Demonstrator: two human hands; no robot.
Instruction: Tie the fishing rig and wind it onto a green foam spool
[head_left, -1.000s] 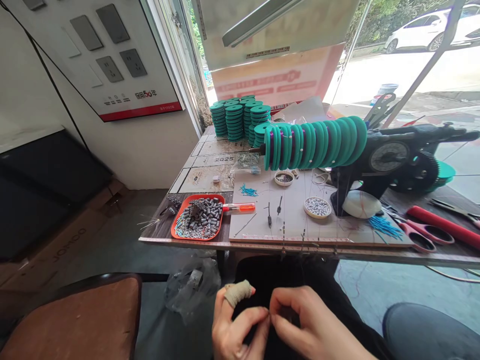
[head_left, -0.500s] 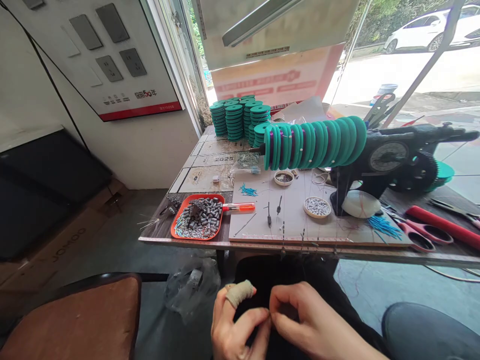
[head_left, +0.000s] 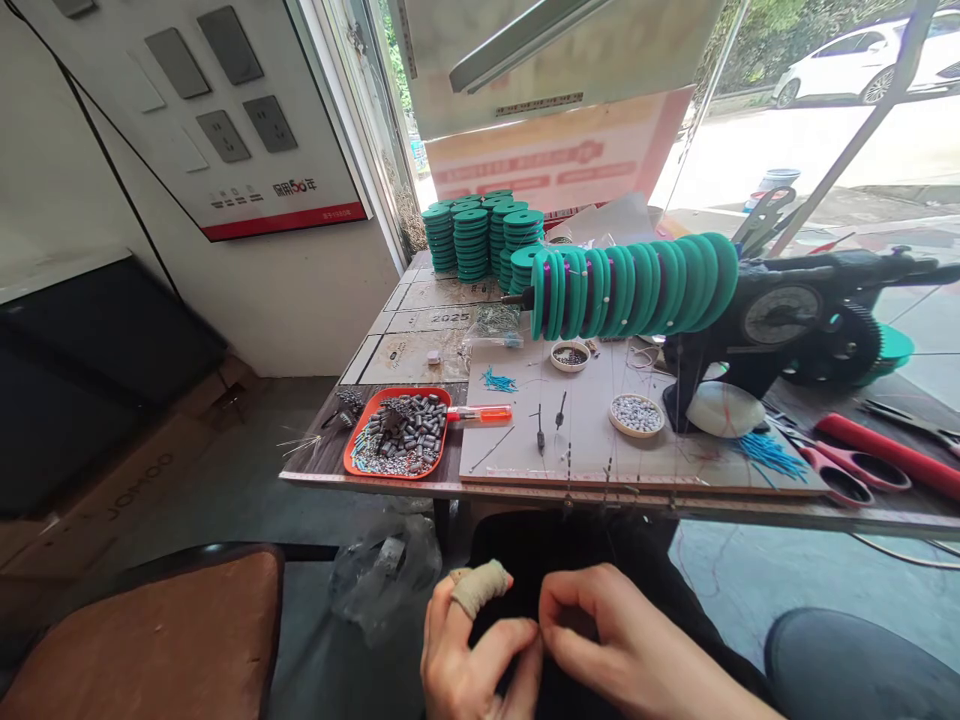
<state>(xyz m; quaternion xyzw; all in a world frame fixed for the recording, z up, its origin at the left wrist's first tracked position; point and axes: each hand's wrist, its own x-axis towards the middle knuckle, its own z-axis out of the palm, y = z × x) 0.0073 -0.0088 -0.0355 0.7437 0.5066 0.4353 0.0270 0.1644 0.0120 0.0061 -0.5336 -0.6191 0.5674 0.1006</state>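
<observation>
Over the dark-clothed lap, my left hand (head_left: pixel 480 650) is closed in a pinch, with a beige wrap around one finger. My right hand (head_left: pixel 611 635) pinches right beside it, thumb and fingertip together. The fingertips of both hands nearly meet; whatever they hold is too fine to make out. Above them, thin lines hang over the table's front edge from a row of green spools (head_left: pixel 630 288) mounted on a dark winding machine (head_left: pixel 776 315). On the pale board (head_left: pixel 495 460) lie two small dark weights with stems (head_left: pixel 541 440).
An orange tray (head_left: pixel 397 435) of metal weights stands at the table's left, beside an orange-capped tube (head_left: pixel 484 414). Small dishes of beads (head_left: pixel 636 414), blue strips (head_left: pixel 769 455) and red-handled scissors (head_left: pixel 847 470) lie rightward. Stacked green spools (head_left: pixel 471 245) stand behind. A brown chair (head_left: pixel 150 640) is at left.
Both hands keep nearly the same pinched pose over the lap. The table and its contents appear shifted very slightly rightward in the view.
</observation>
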